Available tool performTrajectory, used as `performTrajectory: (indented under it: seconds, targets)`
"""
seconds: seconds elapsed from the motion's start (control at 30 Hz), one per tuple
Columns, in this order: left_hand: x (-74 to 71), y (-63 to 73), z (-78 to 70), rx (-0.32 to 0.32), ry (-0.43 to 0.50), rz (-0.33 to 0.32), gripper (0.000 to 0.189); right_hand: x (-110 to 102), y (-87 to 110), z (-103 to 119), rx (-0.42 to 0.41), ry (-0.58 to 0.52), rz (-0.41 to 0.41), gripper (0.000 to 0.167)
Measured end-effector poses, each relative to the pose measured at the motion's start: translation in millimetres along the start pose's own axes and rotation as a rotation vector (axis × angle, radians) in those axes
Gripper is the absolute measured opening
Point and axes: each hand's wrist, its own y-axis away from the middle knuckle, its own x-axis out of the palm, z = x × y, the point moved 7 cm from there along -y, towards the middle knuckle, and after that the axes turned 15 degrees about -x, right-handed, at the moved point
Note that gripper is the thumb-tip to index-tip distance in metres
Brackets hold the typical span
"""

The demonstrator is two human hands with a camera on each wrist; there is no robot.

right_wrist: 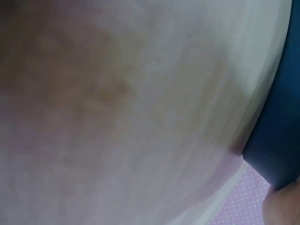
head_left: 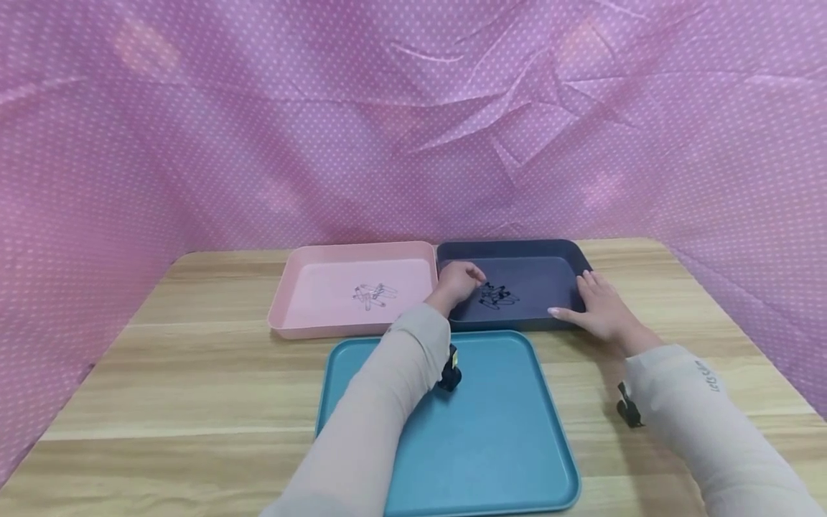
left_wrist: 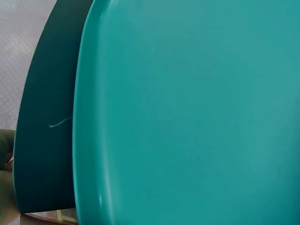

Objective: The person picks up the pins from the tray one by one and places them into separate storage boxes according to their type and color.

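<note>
Left hand (head_left: 457, 281) reached into the dark blue tray (head_left: 575, 253) from its 9 o'clock wall, fingers curled just beside the pile of dark clips (head_left: 497, 295); could not tell whether they pinched a clip or only hovered at the pile's 10 o'clock edge. Right hand (head_left: 601, 307) lay flat, fingers straight and relaxed, pressed on the same tray's rim at 4 o'clock, nothing gripped. Clips sat near the middle of the dark tray floor, between the two hands.

Writing: small pale lettering on the right sleeve (head_left: 707, 375), too small to read. No other labels legible.

Pink tray (head_left: 291, 287) touched the dark tray at its 9 o'clock side, held its own small pile of light clips (head_left: 375, 294) near centre. Teal tray (head_left: 555, 445) lay at 6 o'clock of both, near edge just beside the dark tray's front rim; left sleeve (head_left: 381, 416) crossed over it. Left wrist view showed only teal tray surface (left_wrist: 187, 112). Right wrist view blurred: pale wood (right_wrist: 140, 117), dark tray corner (right_wrist: 276, 140).

Surface: light wood-grain table (head_left: 161, 373). Pink polka-dot cloth (head_left: 258, 108) hung at 12, 9 and 3 o'clock, close behind the trays. Bare table strips at 9 and 3 o'clock of the teal tray.
</note>
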Motion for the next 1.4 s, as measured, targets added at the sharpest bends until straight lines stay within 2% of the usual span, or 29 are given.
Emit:
performTrajectory:
  seconds: [0.17, 0.4, 0.53, 0.77, 1.03, 1.2, 1.4]
  targets:
    - [2.1, -3.4, 0.9, 0.011, -0.058, -0.035, 0.012, 1.1, -0.4, 0.2, 0.0, 0.0, -0.001, 0.098]
    - [7.4, -2.4, 2.4, 0.006, -0.084, -0.047, 0.014, 0.8, 1.5, 1.9, -0.003, 0.012, -0.01, 0.097]
    - [6.3, -0.3, 1.1, 0.006, -0.075, -0.064, 0.014, -0.5, 1.5, 3.1, -0.005, 0.013, -0.019, 0.097]
    - [3.7, 2.1, 2.4, -0.007, -0.126, -0.086, 0.016, -0.2, 0.4, 5.0, -0.007, 0.015, -0.02, 0.098]
    - [1.8, 2.1, 3.2, 0.001, -0.133, -0.112, 0.016, -0.5, -1.0, 6.4, -0.002, 0.005, -0.021, 0.098]
    - [2.2, 4.6, 1.7, 0.017, -0.127, -0.1, 0.016, -0.9, -0.3, 6.3, 0.0, -0.013, -0.02, 0.099]
    - [0.1, 10.6, -4.1, 0.074, -0.086, -0.049, 0.019, -1.8, 3.0, 2.9, 0.011, -0.02, -0.016, 0.1]
